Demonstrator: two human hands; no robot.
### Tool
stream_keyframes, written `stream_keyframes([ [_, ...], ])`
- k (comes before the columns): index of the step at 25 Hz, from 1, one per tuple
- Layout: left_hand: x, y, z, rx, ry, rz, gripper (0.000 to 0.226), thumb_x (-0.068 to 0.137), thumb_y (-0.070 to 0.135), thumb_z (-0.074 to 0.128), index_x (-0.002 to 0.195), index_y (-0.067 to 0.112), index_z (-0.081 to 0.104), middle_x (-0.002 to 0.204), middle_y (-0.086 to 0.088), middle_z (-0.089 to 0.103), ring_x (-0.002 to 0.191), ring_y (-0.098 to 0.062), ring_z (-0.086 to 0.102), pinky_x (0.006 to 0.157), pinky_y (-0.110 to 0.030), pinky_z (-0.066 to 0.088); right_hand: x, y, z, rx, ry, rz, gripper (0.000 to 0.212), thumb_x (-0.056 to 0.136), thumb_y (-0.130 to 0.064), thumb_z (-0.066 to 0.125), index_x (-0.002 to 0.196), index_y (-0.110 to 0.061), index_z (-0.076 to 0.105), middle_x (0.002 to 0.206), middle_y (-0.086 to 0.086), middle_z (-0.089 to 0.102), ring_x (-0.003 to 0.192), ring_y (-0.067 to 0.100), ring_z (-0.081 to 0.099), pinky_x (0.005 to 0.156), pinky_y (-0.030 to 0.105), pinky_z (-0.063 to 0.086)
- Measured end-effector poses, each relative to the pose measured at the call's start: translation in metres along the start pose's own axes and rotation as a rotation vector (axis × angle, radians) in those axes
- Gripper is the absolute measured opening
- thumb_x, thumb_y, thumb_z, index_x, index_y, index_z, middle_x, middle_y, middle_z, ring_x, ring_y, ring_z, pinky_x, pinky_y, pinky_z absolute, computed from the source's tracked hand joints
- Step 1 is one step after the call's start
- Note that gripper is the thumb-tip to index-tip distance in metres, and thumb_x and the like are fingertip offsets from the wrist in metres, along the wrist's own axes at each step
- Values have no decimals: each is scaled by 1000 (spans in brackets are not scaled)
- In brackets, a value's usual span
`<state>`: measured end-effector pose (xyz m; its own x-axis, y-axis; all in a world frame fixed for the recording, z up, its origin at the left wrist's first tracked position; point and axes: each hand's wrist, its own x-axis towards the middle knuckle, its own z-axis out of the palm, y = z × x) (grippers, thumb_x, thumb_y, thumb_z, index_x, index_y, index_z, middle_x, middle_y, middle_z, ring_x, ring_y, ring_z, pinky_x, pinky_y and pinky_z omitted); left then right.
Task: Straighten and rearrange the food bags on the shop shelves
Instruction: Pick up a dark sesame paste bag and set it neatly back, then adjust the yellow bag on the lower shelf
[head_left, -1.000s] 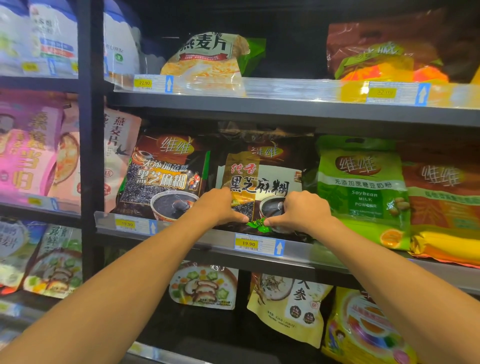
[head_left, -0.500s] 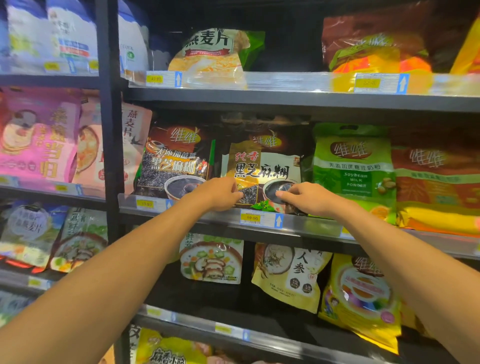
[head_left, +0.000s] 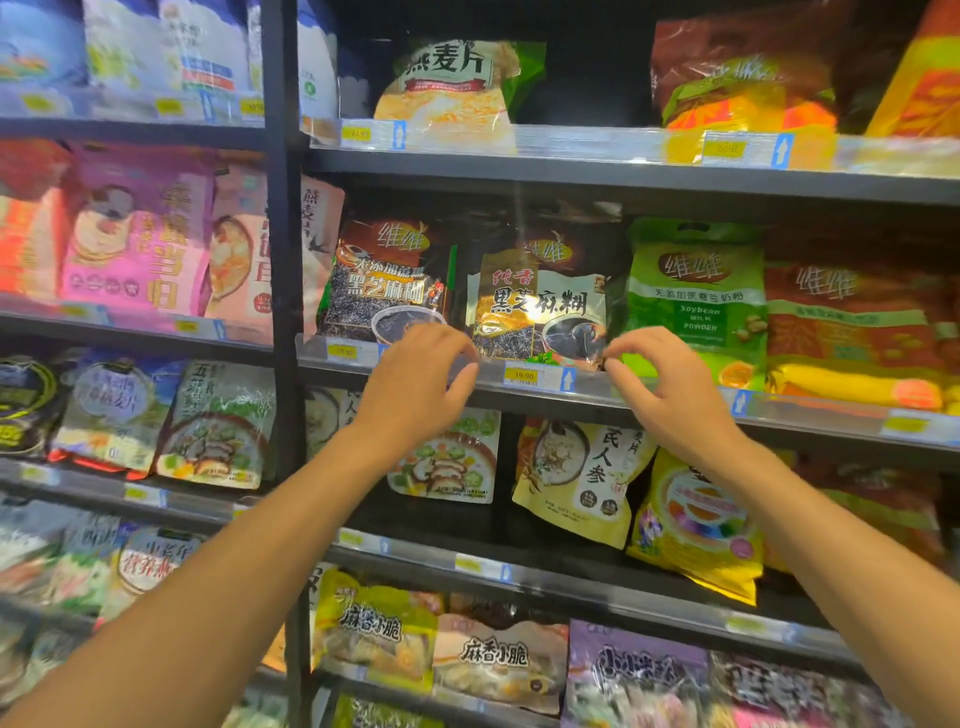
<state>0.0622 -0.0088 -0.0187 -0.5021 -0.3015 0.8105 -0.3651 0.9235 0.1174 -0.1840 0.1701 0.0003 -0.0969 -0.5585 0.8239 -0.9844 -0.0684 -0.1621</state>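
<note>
A dark black-sesame-paste bag (head_left: 540, 296) stands upright in the middle of the middle shelf (head_left: 660, 389), behind its clear front rail. My left hand (head_left: 421, 389) is curled at the bag's lower left corner, thumb and fingers pinched together there. At the lower right corner, my right hand (head_left: 670, 389) pinches the edge with thumb and forefinger. A similar dark sesame bag (head_left: 384, 280) stands just to the left. A green soybean milk powder bag (head_left: 696, 296) leans against the right side.
An orange-red bag (head_left: 852, 332) sits further right. A yellow price tag (head_left: 524, 375) is on the rail below the held bag. An oat bag (head_left: 447, 83) stands on the shelf above, and a yellow ginseng oat bag (head_left: 582, 478) below. A dark upright post (head_left: 283, 312) divides the shelving at left.
Both hands have slid apart from the middle of the bag's bottom edge out to its two lower corners. The view has dropped, so more lower shelves show.
</note>
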Motion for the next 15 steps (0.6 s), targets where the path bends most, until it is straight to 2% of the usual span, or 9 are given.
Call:
stream_keyframes([
  [2,-35,2,4,-35,10,-27,15,100,29,59,111,21,66,116,3,66,117,-21,56,96,-43,50,-48,-7,-1,27,38,-11,13,99,-24,61,104,-17,71,106,-4,66,104,15,62,90,35,49],
  [4,-67,3,18,-67,-55,-74,15,100,33,60,111,24,65,114,7,65,116,-18,56,96,-41,51,-92,-4,7,14,-16,26,9,96,-26,63,99,-21,70,103,-7,66,102,15,63,89,39,52],
  [6,-93,5,37,-97,-139,-129,16,100,36,60,112,27,63,115,10,64,116,-16,56,95,-40,50,-128,8,21,4,-102,118,4,96,-23,68,99,-24,70,105,-10,65,105,11,62,91,40,53],
  [8,-115,10,58,-134,-223,-184,21,100,40,60,117,28,62,119,12,63,118,-15,55,96,-38,50,-155,23,36,17,-156,230,8,94,-22,70,102,-25,70,108,-11,64,107,9,61,92,40,53],
  [10,-131,13,81,-152,-308,-242,29,101,45,58,125,29,58,127,11,61,124,-13,53,98,-36,50,-176,34,50,22,-198,342,15,94,-25,70,109,-24,70,114,-10,63,112,9,61,95,38,53],
  [12,-135,12,107,-184,-395,-306,37,100,48,58,132,30,55,135,10,58,130,-13,51,100,-37,50,-188,47,65,37,-246,452,25,95,-26,70,120,-22,68,120,-8,61,119,13,60,96,29,47],
  [15,-124,7,145,-238,-503,-382,49,99,51,59,141,27,51,144,8,54,136,-14,48,104,-38,48,-192,68,82,99,-345,602,47,97,-32,69,141,-20,56,140,-2,56,134,18,52,102,27,39],
])
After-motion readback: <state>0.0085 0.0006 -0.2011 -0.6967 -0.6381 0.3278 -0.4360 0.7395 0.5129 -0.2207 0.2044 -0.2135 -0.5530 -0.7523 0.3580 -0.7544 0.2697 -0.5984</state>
